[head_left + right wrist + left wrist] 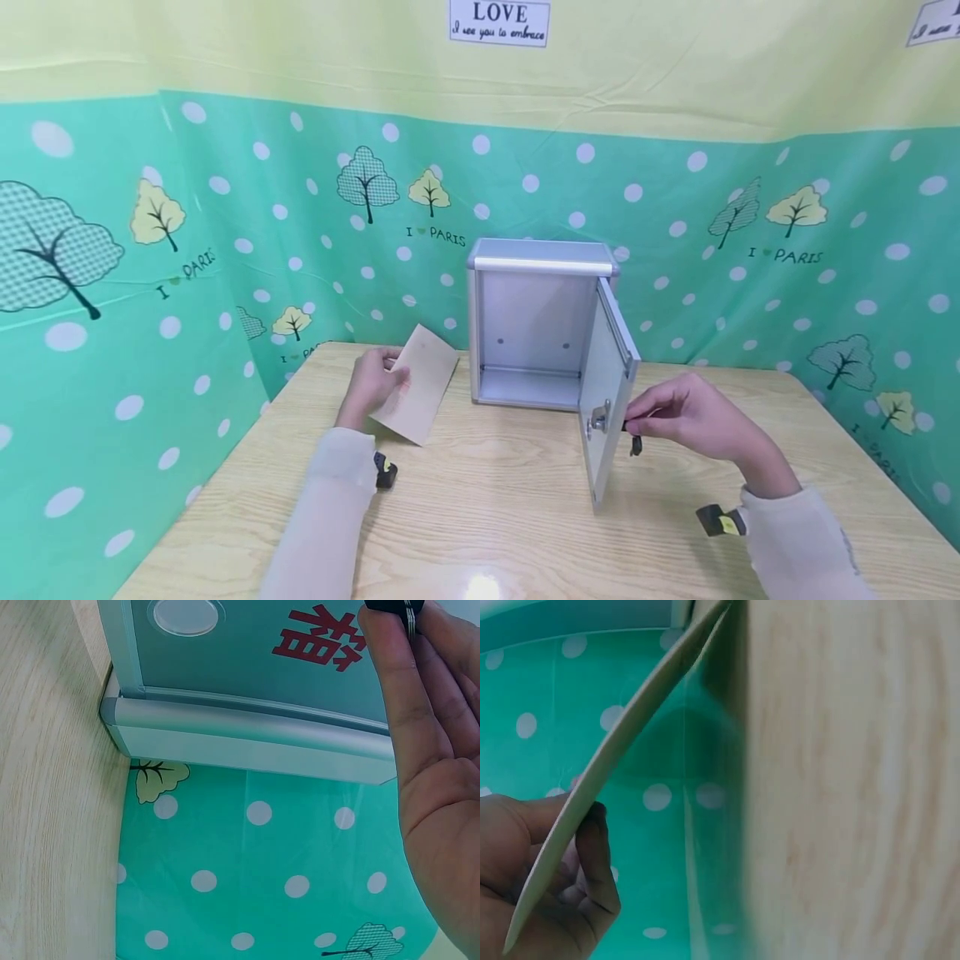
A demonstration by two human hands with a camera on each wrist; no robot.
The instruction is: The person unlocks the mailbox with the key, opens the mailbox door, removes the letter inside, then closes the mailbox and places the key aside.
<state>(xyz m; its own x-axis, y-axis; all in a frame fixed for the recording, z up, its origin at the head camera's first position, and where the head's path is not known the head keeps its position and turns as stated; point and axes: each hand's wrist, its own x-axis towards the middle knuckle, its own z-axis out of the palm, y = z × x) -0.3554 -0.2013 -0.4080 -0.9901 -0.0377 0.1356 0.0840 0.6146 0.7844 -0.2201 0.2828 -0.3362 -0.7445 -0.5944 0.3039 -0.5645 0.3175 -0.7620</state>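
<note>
My left hand [369,385] grips a tan paper envelope [427,379] by its left side, thumb on the front face and fingers behind. Seen edge-on in the left wrist view, the envelope [619,739] slants with its far end near the tabletop. A silver metal letter box [543,254] stands upright at the back, its inside bare. Its door [609,367] is swung wide toward me, with a lock [600,417] on the inner face. Behind the door, my right hand [693,412] pinches a black-headed key at the lock; another black key [637,446] hangs below.
The wooden table [480,500] bears the box. A green dotted curtain [525,183] closes off the back and sides. In the right wrist view, the door front shows a round window [186,615] and a red printed character [319,639]. Dark camera straps are on both wrists.
</note>
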